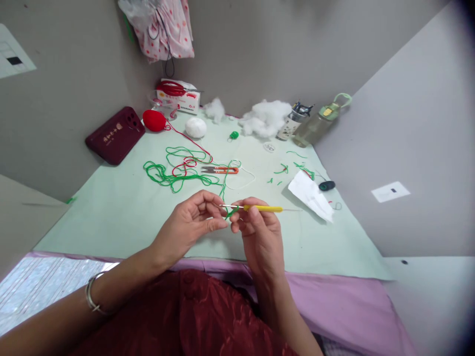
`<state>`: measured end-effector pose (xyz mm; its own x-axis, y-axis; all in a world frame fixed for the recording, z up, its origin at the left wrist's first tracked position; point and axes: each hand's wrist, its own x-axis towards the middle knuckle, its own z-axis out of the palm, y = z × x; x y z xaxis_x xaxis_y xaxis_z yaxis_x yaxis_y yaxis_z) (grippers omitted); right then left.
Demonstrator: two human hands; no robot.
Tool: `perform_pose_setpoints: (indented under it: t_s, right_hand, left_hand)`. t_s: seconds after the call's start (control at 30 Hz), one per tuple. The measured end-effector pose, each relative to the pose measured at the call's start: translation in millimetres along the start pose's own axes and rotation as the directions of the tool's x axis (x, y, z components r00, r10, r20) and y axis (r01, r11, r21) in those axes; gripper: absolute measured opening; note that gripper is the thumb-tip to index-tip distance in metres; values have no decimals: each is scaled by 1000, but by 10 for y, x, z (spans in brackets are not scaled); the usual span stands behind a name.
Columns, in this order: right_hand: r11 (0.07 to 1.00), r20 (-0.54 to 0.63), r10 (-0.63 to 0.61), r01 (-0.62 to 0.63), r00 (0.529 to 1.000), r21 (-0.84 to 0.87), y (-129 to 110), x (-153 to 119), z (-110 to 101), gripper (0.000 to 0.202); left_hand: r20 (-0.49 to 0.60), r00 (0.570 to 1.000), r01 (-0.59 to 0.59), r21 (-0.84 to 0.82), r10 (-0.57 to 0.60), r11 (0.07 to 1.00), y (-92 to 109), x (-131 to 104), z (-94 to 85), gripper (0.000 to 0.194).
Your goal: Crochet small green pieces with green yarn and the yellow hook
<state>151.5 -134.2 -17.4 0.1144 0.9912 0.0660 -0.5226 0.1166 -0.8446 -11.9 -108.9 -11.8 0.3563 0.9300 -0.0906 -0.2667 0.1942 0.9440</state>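
Note:
My right hand [262,230] grips a crochet hook [267,208] by its yellow handle, the metal tip pointing left. A small piece of green crochet work [231,213] sits between my two hands, close below the hook's shaft. My left hand [198,215] has its fingers bent around the green yarn [223,193] that runs up to a loose tangle on the table. Beyond my hands lie orange-handled thread snips [220,170], pointing left. How the yarn is wound on my left fingers is partly hidden.
Behind stand a red yarn ball [154,120], a white ball [195,128], white stuffing [265,118], a pen cup [291,125] and a bottle [317,123]. A dark red phone [116,136] leans at left. White paper [309,197] and green scraps [284,169] lie right.

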Motion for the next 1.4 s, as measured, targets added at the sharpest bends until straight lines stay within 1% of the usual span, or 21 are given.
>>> perform_pose_setpoints:
  t_s: [0.1, 0.2, 0.27, 0.37, 0.4, 0.47, 0.53, 0.57, 0.63, 0.7, 0.77, 0.87, 0.93, 1.03, 1.1, 1.17, 1.23, 1.27, 1.3, 1.33, 1.4]
  right_hand:
    - [997, -27, 49, -47, 998, 63, -41, 33, -12, 13]
    - [993, -27, 75, -73, 997, 88, -66, 40, -28, 15]
    - [992, -20, 82, -80, 996, 95, -75, 40, -32, 14]
    - [992, 8, 86, -87, 996, 93, -84, 41, -27, 14]
    - [992, 25, 85, -87, 996, 92, -88, 41, -23, 14]
    - [992, 67, 81, -87, 994, 86, -99, 39, -15, 14]
    - [994, 98, 77, -84, 992, 64, -119, 31, -12, 15]
    - [996, 105, 75, -80, 992, 46, -132, 26, -15, 17]
    - [998, 120, 64, -67, 991, 18, -159, 16, -30, 18]
    - [999, 143, 44, -47, 989, 18, -180, 9, -56, 17]
    - [999, 157, 26, -31, 987, 34, -189, 7, -85, 14]
    - [999, 133, 22, -25, 991, 23, -180, 10, -112, 17]
    - [999, 121, 27, -29, 992, 18, -170, 13, -114, 20]
    - [998, 140, 27, -34, 990, 49, -166, 14, -107, 19]
    - [998, 149, 21, -29, 989, 54, -170, 13, -108, 18]
    - [999, 146, 10, -15, 989, 33, -173, 13, -114, 18]
    - [1000, 133, -1, 1, 991, 7, -173, 12, -120, 20]
    - [1000, 124, -7, 8, 992, -3, -171, 11, -120, 19]
    - [1000, 113, -16, 17, 994, -9, -169, 10, -118, 19]
    - [999, 100, -26, 28, 995, -17, -166, 9, -113, 18]
    - [998, 75, -56, 59, 996, -31, -162, 5, -97, 16]
  left_hand:
    - [27, 999, -23, 93, 20, 995, 0, 10, -20, 30]
    - [66, 998, -7, 214, -7, 977, 25, 37, -93, 38]
    - [17, 1000, -17, 270, 13, 963, 66, 56, -157, 39]
    - [-91, 983, -128, 289, 160, 949, 135, 87, -211, 34]
    - [-82, 971, -192, 291, 224, 937, 150, 101, -204, 35]
    - [19, 946, -315, 280, 323, 907, 154, 136, -151, 41]
    - [163, 933, -352, 237, 320, 905, 136, 182, -61, 48]
    - [221, 935, -323, 200, 278, 925, 128, 208, -14, 51]
    - [255, 954, -176, 56, 157, 983, 143, 257, 60, 55]
    - [212, 977, 0, -167, 36, 986, 221, 292, 88, 56]
    - [145, 988, 98, -339, -51, 936, 356, 297, 74, 52]
    - [0, 998, 49, -462, -55, 886, 578, 237, 47, 36]
    - [-63, 998, -32, -474, 2, 880, 672, 167, 57, 36]
    - [-85, 972, -235, -370, 219, 899, 667, 81, 84, 55]
    - [-28, 910, -414, -130, 414, 901, 570, 62, 76, 69]
    - [100, 830, -555, 238, 549, 797, 437, 70, 47, 70]
    - [182, 800, -578, 491, 572, 652, 316, 83, 19, 58]
    - [184, 807, -559, 542, 561, 627, 270, 84, 13, 49]
    - [159, 833, -522, 544, 530, 657, 237, 80, 13, 42]
    - [126, 872, -467, 504, 473, 727, 215, 70, 19, 38]
    - [84, 953, -301, 357, 290, 884, 195, 42, 42, 38]
